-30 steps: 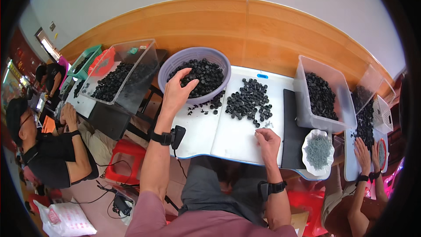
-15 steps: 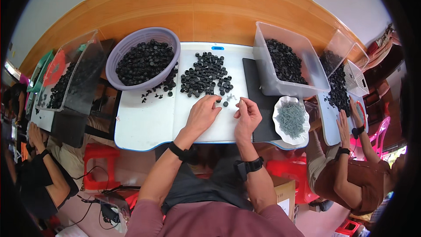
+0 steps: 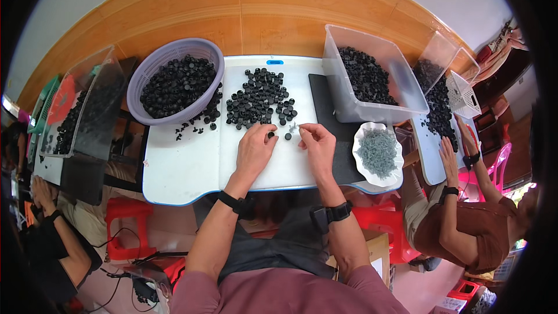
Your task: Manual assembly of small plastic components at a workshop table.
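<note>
My left hand [image 3: 254, 150] is closed, with a small round black cap [image 3: 271, 134] between thumb and forefinger, just in front of a pile of similar black caps [image 3: 260, 99] on the white table. My right hand [image 3: 319, 146] has its thumb and forefinger pinched together; whatever they hold is too small to make out. Beside its fingertips lie a few small grey pieces [image 3: 293, 127]. One loose black cap [image 3: 288, 136] rests on the table between my two hands.
A purple basket [image 3: 135, 90] of black caps stands at the left. On the right are a clear bin [image 3: 372, 111] of small black parts, a dark mat [image 3: 328, 107] and a scalloped white dish [image 3: 397, 173] of thin grey pieces. People sit at tables on both sides.
The whole view has shifted a little. My right hand has come nearer the small grey pieces and loose cap, while my left hand has drawn slightly away from that cap, still holding its own.
</note>
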`<action>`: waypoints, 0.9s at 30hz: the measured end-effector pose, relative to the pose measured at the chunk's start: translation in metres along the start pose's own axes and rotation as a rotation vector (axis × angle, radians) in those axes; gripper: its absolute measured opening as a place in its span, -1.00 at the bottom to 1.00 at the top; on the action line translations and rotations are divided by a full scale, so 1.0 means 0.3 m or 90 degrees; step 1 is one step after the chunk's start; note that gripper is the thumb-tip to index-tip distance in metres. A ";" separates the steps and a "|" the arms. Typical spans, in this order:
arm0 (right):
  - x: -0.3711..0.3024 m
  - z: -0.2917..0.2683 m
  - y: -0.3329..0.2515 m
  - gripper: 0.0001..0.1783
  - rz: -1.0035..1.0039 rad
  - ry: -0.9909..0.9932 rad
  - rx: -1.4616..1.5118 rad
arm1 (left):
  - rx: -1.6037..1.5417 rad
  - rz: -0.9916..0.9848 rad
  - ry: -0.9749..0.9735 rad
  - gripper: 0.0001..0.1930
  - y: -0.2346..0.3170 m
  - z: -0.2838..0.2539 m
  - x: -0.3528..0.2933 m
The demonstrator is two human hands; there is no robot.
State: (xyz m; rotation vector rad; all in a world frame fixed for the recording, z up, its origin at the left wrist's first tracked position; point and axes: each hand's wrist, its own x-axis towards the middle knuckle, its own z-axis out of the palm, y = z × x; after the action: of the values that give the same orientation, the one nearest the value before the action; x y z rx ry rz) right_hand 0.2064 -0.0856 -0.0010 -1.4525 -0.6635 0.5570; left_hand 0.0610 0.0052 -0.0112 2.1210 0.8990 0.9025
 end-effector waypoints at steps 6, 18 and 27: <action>0.050 -0.033 -0.052 -0.89 -0.227 0.020 -0.390 | 0.126 0.161 0.026 -0.68 0.033 -0.010 0.004; 0.098 -0.024 -0.023 -0.88 -0.216 -0.042 -0.643 | 0.132 0.089 0.068 -0.79 0.011 0.003 0.003; 0.077 -0.045 -0.015 -0.90 -0.177 -0.045 -0.498 | 0.114 0.056 0.065 -0.77 0.010 0.003 0.007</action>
State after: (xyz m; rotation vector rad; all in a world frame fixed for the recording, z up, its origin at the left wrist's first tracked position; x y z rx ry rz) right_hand 0.2321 -0.0792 0.0051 -2.0154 -1.2019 0.1180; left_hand 0.0638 0.0048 -0.0087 2.2996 0.9758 1.0153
